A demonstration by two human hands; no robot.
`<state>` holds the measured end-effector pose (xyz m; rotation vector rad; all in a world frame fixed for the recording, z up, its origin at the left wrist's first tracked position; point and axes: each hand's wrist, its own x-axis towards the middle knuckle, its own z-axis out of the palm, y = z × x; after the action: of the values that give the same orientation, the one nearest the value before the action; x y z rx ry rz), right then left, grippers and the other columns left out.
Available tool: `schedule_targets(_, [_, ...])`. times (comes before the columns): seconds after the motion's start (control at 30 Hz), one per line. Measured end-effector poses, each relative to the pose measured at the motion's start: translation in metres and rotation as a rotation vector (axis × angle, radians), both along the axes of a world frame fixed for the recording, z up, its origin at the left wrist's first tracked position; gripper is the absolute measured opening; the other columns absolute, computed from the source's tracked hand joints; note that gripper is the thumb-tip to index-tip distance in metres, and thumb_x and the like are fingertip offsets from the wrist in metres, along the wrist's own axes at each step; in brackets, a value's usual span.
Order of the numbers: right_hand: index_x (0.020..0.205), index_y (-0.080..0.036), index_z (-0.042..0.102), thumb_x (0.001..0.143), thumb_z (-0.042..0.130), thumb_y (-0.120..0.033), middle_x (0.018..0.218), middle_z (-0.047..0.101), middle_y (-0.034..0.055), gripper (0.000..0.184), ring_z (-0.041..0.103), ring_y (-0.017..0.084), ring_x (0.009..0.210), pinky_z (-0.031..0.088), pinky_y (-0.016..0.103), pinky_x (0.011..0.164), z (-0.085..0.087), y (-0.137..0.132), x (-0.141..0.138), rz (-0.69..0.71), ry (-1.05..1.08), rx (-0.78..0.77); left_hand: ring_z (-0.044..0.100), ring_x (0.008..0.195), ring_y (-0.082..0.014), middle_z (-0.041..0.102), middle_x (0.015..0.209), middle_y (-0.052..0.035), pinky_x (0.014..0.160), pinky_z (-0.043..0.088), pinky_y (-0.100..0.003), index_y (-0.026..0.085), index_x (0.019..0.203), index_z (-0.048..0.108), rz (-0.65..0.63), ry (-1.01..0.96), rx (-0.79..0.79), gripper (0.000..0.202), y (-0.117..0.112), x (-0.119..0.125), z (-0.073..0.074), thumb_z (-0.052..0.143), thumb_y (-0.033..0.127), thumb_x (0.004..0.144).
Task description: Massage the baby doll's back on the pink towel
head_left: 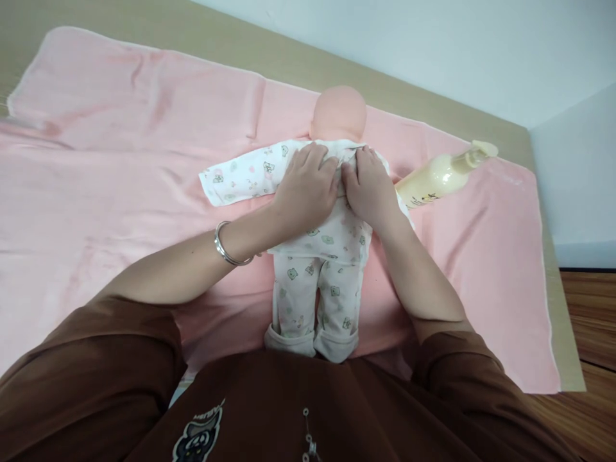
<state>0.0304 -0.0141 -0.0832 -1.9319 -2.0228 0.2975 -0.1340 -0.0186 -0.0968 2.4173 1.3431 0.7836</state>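
Note:
A baby doll [337,114] lies on a pink blanket [120,160], head away from me, dressed in a white printed romper [332,240]. My left hand [305,186] rests on the doll's chest with fingers curled over the fabric near the collar. My right hand [369,186] sits beside it, fingers pinching the romper's front edge by the neck. The two hands touch at the thumbs. A silver bracelet [225,247] circles my left wrist. The doll's left sleeve [240,174] lies stretched out flat.
A cream pump bottle [440,178] lies on the blanket just right of the doll. The blanket covers a wooden table [558,314] set against a pale wall. Wooden floor [591,308] shows at right.

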Motion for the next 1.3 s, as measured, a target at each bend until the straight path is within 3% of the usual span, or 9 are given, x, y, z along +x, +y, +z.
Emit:
schedule_targets(0.13, [0.15, 0.001, 0.051, 0.108, 0.036, -0.033, 0.167, 0.046, 0.0268, 0.056, 0.038, 0.039, 0.163, 0.03, 0.06, 0.138, 0.004, -0.018, -0.014, 0.026, -0.099, 0.007, 0.056, 0.138, -0.036, 0.061, 0.14, -0.0186, 0.123, 0.044, -0.055, 0.015, 0.126, 0.061, 0.009, -0.036, -0.054, 0.03, 0.02, -0.006, -0.005, 0.044, 0.026, 0.104])
schedule_targets(0.33, [0.15, 0.004, 0.054, 0.107, 0.04, -0.025, 0.164, 0.051, 0.0273, 0.054, 0.046, 0.038, 0.159, 0.034, 0.056, 0.137, 0.018, -0.049, -0.042, 0.012, -0.211, 0.028, 0.057, 0.136, -0.0361, 0.062, 0.139, -0.0216, 0.122, 0.043, -0.055, 0.011, 0.131, 0.059, 0.065, 0.048, -0.168, 0.038, 0.041, -0.01, -0.007, 0.039, 0.035, 0.11])
schedule_targets(0.43, [0.15, 0.002, 0.055, 0.106, 0.04, -0.025, 0.165, 0.051, 0.0253, 0.053, 0.045, 0.035, 0.16, 0.035, 0.055, 0.137, 0.019, -0.043, -0.036, 0.027, -0.16, 0.012, 0.05, 0.146, -0.039, 0.057, 0.149, -0.0237, 0.127, 0.036, -0.058, 0.009, 0.14, 0.054, 0.086, 0.053, -0.152, 0.043, 0.033, -0.008, -0.006, 0.039, 0.037, 0.11])
schedule_targets(0.53, [0.151, -0.004, 0.054, 0.108, 0.04, -0.029, 0.169, 0.047, 0.0209, 0.052, 0.04, 0.033, 0.164, 0.036, 0.056, 0.137, 0.018, -0.027, -0.022, 0.027, -0.071, -0.053, 0.05, 0.148, -0.0383, 0.059, 0.148, -0.0203, 0.128, 0.036, -0.058, 0.015, 0.137, 0.056, 0.059, -0.001, -0.103, 0.038, 0.021, -0.006, -0.004, 0.041, 0.038, 0.109])
schedule_targets(0.7, [0.15, 0.003, 0.052, 0.111, 0.034, -0.032, 0.166, 0.05, 0.0242, 0.055, 0.042, 0.033, 0.162, 0.032, 0.047, 0.139, 0.015, -0.005, -0.01, -0.025, -0.083, -0.077, 0.052, 0.145, -0.0368, 0.062, 0.143, -0.0192, 0.128, 0.04, -0.057, 0.015, 0.127, 0.063, -0.021, -0.001, -0.019, 0.033, 0.003, -0.003, 0.002, 0.04, 0.025, 0.105])
schedule_targets(0.9, [0.144, 0.002, 0.055, 0.11, 0.038, -0.034, 0.16, 0.053, 0.0293, 0.053, 0.044, 0.037, 0.16, 0.033, 0.055, 0.138, 0.011, -0.019, -0.019, 0.021, -0.111, 0.02, 0.058, 0.136, -0.0363, 0.066, 0.136, -0.0177, 0.124, 0.044, -0.056, 0.017, 0.124, 0.064, 0.003, -0.031, -0.073, 0.032, 0.028, -0.009, -0.004, 0.046, 0.03, 0.102])
schedule_targets(1.03, [0.135, -0.003, 0.063, 0.109, 0.037, -0.035, 0.155, 0.06, 0.0262, 0.048, 0.052, 0.038, 0.154, 0.037, 0.059, 0.135, 0.011, -0.033, -0.027, 0.031, -0.093, 0.084, 0.062, 0.126, -0.0365, 0.07, 0.126, -0.0176, 0.116, 0.048, -0.057, 0.018, 0.121, 0.065, 0.03, -0.011, -0.105, 0.036, 0.047, -0.012, -0.015, 0.042, 0.04, 0.105])
schedule_targets(1.17, [0.139, -0.007, 0.064, 0.107, 0.042, -0.035, 0.159, 0.059, 0.0213, 0.048, 0.05, 0.036, 0.156, 0.039, 0.061, 0.133, 0.011, -0.03, -0.022, 0.037, -0.038, 0.075, 0.058, 0.132, -0.0376, 0.066, 0.136, -0.0191, 0.121, 0.043, -0.059, 0.018, 0.129, 0.062, 0.059, -0.012, -0.056, 0.04, 0.042, -0.011, -0.019, 0.041, 0.043, 0.106])
schedule_targets(1.3, [0.151, -0.003, 0.054, 0.108, 0.041, -0.04, 0.169, 0.046, 0.024, 0.058, 0.04, 0.036, 0.163, 0.034, 0.061, 0.135, 0.012, -0.014, -0.009, 0.005, -0.025, -0.041, 0.056, 0.138, -0.037, 0.066, 0.138, -0.0178, 0.123, 0.043, -0.058, 0.019, 0.132, 0.063, 0.034, -0.009, -0.024, 0.039, 0.024, -0.008, -0.01, 0.04, 0.038, 0.107])
